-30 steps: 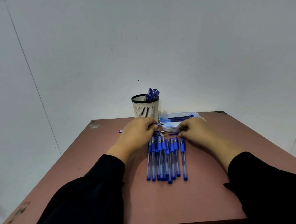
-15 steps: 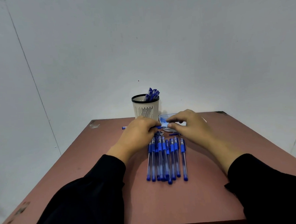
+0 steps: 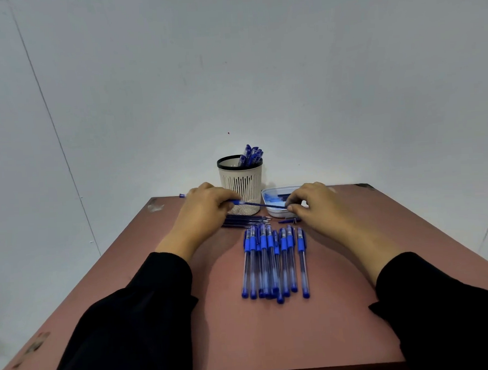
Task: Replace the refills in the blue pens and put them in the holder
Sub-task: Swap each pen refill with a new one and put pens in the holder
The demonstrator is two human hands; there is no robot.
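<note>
The left hand (image 3: 203,212) is holding a pen barrel (image 3: 235,202) in a curled grip, while the right hand (image 3: 314,206) is pinching the thin refill (image 3: 263,205) at its far end, the two stretched between the hands above the table (image 3: 343,321). I am judging this as the refill going into or out of the barrel; which one I cannot tell. Keeping rod and barrel in one straight line and sliding slowly should be preventing the slim, flexible rod from bowing. The waiting pens (image 3: 273,262), clear smooth tubes with blue rubbery sleeves, are lying at 6 o'clock of the hands. Loose refills (image 3: 246,221) are sitting under the left hand. The slotted, black-rimmed holder (image 3: 241,182) is standing at 12 o'clock, the shallow glossy tray (image 3: 274,196) touching or just beside it at 3 o'clock.
</note>
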